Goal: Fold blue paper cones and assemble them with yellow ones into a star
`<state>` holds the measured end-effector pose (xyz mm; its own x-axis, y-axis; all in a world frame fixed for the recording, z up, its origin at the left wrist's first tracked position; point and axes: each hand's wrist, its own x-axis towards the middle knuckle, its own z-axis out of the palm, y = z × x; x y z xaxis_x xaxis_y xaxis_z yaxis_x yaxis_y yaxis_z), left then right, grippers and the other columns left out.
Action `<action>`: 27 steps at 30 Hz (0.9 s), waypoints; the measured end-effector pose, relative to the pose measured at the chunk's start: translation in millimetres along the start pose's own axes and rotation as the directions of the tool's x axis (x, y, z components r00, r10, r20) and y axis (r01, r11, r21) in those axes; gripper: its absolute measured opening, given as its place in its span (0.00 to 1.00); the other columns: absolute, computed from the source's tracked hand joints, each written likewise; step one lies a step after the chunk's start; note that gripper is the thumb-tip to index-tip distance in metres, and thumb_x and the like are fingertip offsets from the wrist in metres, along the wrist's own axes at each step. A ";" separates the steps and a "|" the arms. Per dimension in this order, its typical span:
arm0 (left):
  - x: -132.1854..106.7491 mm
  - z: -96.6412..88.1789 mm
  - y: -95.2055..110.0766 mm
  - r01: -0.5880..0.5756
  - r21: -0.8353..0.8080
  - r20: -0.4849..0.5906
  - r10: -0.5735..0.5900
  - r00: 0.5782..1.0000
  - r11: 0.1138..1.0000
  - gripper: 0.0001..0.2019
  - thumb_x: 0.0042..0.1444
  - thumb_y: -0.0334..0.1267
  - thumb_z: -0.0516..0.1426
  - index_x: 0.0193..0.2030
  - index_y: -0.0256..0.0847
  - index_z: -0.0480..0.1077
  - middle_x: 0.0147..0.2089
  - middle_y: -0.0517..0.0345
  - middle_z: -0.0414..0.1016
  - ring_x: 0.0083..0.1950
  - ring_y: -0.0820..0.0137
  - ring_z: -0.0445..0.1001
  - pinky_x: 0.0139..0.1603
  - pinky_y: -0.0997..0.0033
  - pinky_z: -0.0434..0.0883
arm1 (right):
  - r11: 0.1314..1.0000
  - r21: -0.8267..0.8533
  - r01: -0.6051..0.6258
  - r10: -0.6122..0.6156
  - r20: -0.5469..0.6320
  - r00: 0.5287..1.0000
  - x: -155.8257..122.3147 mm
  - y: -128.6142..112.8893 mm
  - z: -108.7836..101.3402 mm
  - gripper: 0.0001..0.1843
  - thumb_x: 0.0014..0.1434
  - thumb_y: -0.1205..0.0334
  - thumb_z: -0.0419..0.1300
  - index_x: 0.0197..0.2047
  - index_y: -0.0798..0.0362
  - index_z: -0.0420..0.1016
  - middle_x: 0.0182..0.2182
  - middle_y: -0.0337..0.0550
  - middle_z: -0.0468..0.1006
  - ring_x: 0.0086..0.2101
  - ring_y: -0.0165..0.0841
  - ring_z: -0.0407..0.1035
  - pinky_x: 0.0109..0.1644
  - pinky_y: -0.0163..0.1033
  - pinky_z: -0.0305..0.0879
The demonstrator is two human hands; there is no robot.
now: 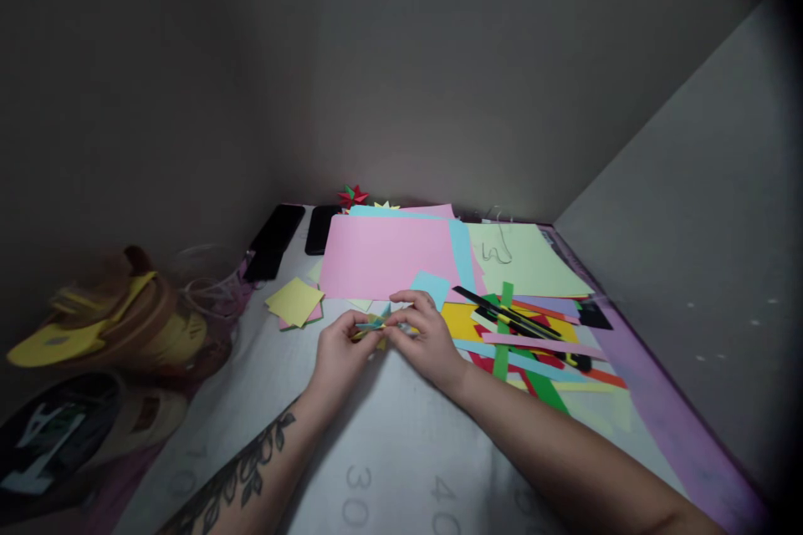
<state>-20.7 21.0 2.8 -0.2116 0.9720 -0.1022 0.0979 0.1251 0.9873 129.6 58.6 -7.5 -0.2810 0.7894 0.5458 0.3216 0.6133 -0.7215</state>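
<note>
My left hand [339, 349] and my right hand [425, 337] meet over the white mat [389, 451]. Both pinch a small folded paper piece [375, 323] of blue and yellow between their fingertips. The piece is held just above the mat, in front of a large pink sheet [389, 255]. A small blue square [430, 287] lies just behind my right hand. My left forearm carries a dark leaf tattoo.
Yellow squares [294, 301] lie left of the hands. Coloured strips and sheets [527, 330] pile up at the right, with a pale green sheet [527, 263] behind. Two black phones [276, 238] and a red paper star [352, 196] sit at the back. Caps [113, 318] lie far left.
</note>
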 end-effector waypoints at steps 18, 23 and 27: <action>-1.2 4.3 -3.2 0.061 -0.088 0.093 -0.053 0.994 0.994 0.16 0.42 0.36 0.63 0.38 0.38 0.63 0.21 0.67 0.68 0.21 0.77 0.66 0.23 0.79 0.61 | 0.856 0.285 -0.432 0.426 0.085 0.901 0.0 -4.2 6.4 0.14 0.50 0.66 0.60 0.40 0.49 0.62 0.31 0.35 0.69 0.29 0.30 0.68 0.32 0.36 0.66; -1.0 4.0 1.2 0.168 -0.179 0.183 -0.135 0.974 0.969 0.19 0.40 0.39 0.65 0.37 0.40 0.62 0.20 0.69 0.69 0.20 0.77 0.66 0.23 0.79 0.61 | 0.768 0.356 -0.533 0.504 0.177 0.845 2.9 -5.0 2.5 0.17 0.51 0.64 0.59 0.43 0.48 0.57 0.22 0.26 0.66 0.17 0.24 0.60 0.22 0.30 0.56; 1.0 1.5 5.1 0.193 -0.245 0.153 -0.159 0.975 0.950 0.19 0.39 0.40 0.66 0.36 0.39 0.63 0.17 0.73 0.64 0.16 0.80 0.61 0.20 0.81 0.55 | 0.795 0.399 -0.456 0.447 0.122 0.886 3.0 -1.2 3.8 0.21 0.53 0.62 0.59 0.48 0.48 0.56 0.27 0.32 0.71 0.25 0.27 0.66 0.29 0.32 0.62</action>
<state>-18.9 22.8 7.5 -0.0732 0.9586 -0.2751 -0.1857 0.2579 0.9482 125.0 60.2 -6.6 -0.2157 0.9704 0.1088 0.0236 0.1166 -0.9929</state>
